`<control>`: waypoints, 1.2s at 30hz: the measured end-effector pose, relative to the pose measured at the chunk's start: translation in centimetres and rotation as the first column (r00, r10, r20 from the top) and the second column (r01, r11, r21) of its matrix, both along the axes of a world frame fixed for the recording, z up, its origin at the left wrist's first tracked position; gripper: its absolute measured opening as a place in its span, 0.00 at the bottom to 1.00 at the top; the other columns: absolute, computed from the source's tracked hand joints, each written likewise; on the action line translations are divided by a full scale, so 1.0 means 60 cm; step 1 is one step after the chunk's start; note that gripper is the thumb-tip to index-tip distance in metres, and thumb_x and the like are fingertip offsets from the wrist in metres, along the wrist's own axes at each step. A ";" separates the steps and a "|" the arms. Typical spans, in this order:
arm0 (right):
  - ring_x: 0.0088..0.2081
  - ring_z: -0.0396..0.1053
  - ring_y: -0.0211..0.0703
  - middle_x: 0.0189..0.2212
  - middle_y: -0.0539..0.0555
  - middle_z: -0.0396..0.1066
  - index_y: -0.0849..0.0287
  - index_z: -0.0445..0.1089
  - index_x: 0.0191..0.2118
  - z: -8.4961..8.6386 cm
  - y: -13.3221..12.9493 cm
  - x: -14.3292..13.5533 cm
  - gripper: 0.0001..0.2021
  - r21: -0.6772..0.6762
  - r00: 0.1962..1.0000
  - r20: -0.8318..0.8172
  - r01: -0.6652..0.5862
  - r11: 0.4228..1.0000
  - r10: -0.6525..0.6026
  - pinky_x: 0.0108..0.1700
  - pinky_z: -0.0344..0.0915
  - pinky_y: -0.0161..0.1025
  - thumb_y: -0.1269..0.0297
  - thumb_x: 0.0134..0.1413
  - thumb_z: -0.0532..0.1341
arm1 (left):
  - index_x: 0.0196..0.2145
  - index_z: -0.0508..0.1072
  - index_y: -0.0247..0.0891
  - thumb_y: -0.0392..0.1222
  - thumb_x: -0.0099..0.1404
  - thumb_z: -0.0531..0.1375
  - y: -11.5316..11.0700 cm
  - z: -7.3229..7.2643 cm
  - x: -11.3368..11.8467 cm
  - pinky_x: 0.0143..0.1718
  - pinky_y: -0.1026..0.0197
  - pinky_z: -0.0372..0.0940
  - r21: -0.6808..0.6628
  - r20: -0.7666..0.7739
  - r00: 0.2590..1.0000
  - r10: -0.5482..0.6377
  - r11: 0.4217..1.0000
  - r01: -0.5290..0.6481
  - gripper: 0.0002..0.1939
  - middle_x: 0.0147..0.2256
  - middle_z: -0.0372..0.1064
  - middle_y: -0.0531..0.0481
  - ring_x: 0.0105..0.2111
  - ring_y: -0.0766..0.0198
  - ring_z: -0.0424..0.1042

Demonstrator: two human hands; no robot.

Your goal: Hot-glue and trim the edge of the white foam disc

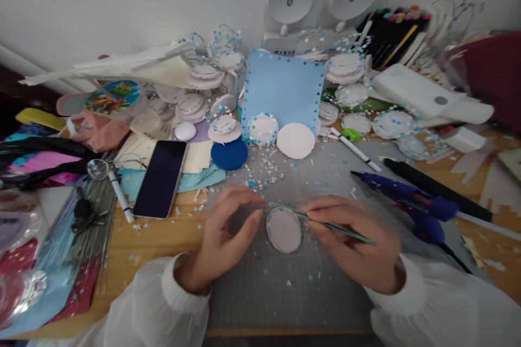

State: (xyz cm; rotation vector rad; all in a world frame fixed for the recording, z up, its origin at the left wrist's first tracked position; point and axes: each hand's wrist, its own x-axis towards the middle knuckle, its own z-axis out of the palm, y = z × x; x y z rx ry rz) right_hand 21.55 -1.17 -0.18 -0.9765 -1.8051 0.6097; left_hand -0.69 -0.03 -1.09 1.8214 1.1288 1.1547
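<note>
My right hand point(352, 236) grips a pair of slim teal tweezers point(345, 229), their tips over the upper edge of a small white oval disc point(284, 232). A speck of pale blue shows at the tips; whether they pinch it I cannot tell. The disc lies on the grey cutting mat point(252, 298), with a few blue bits along its top rim. Left of it, my left hand point(228, 227) is open, thumb and forefinger apart and pointing at the disc. Small blue and white confetti pieces point(264, 173) lie scattered beyond my hands.
A light blue card point(283, 89) stands upright behind two round white discs. A blue hot glue gun point(411, 198) and a black stick lie at right. On the left are a phone point(160, 179), a magnifying glass point(98, 169) and wires. Decorated discs and a twin-head lamp point(291, 8) stand behind.
</note>
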 end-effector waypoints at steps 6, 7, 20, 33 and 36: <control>0.38 0.75 0.38 0.37 0.53 0.77 0.52 0.69 0.44 0.015 0.000 -0.006 0.17 -0.015 0.991 0.019 -0.131 0.991 0.131 0.40 0.73 0.34 0.79 0.50 0.61 | 0.40 0.74 0.39 0.34 0.62 0.61 -0.002 -0.001 0.000 0.43 0.57 0.65 -0.032 0.093 0.991 -0.094 0.995 0.097 0.08 0.37 0.71 0.47 0.40 0.60 0.69; 0.38 0.75 0.38 0.37 0.53 0.76 0.52 0.69 0.44 0.016 -0.001 -0.007 0.17 -0.022 0.990 0.020 -0.142 0.990 0.142 0.40 0.73 0.34 0.79 0.50 0.61 | 0.39 0.74 0.39 0.33 0.62 0.62 -0.002 -0.002 0.001 0.42 0.58 0.65 -0.038 0.110 0.989 -0.101 0.994 0.105 0.07 0.36 0.71 0.48 0.39 0.61 0.69; 0.35 0.74 0.40 0.35 0.52 0.75 0.52 0.72 0.37 0.008 0.001 0.001 0.09 -0.204 0.968 -0.220 0.078 0.976 -0.123 0.30 0.73 0.33 0.74 0.51 0.63 | 0.37 0.76 0.38 0.31 0.64 0.58 0.000 0.009 0.002 0.38 0.59 0.67 -0.032 0.098 0.988 -0.117 0.992 0.121 0.07 0.34 0.72 0.46 0.36 0.62 0.71; 0.34 0.75 0.37 0.32 0.51 0.75 0.54 0.72 0.36 0.019 0.004 -0.007 0.10 -0.209 0.988 -0.155 -0.046 0.977 0.014 0.35 0.74 0.30 0.77 0.49 0.63 | 0.36 0.76 0.38 0.32 0.61 0.62 0.002 0.001 0.002 0.37 0.59 0.67 -0.009 0.113 0.987 -0.118 0.993 0.120 0.05 0.32 0.73 0.47 0.35 0.62 0.71; 0.33 0.75 0.38 0.31 0.52 0.75 0.55 0.72 0.36 0.020 0.005 -0.008 0.10 -0.210 0.988 -0.153 -0.070 0.975 0.038 0.34 0.73 0.31 0.77 0.50 0.62 | 0.36 0.76 0.37 0.32 0.61 0.62 0.002 0.001 0.002 0.37 0.58 0.67 -0.015 0.117 0.986 -0.119 0.992 0.122 0.06 0.32 0.73 0.46 0.35 0.62 0.72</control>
